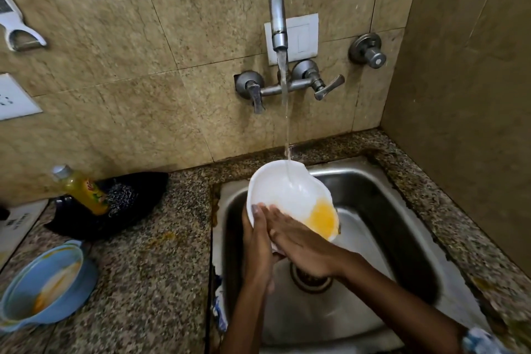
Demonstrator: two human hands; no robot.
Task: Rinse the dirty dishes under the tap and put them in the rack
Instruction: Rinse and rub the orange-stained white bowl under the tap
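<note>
Water from tap (278,17) lands inside white bowl (284,195), yellow residue pooled at low right side. You hold bowl over sink (373,195), tilted, opening toward you. Left hand (258,238) grips near rim, thumb inside. Right hand (301,241), fingers straight, presses bowl interior. Blue bowl (43,287) on counter (149,267) holds yellow residue.

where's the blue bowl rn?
Head view, lower left: the blue bowl sits on the granite counter, left of the sink, below the yellow bottle.
</note>
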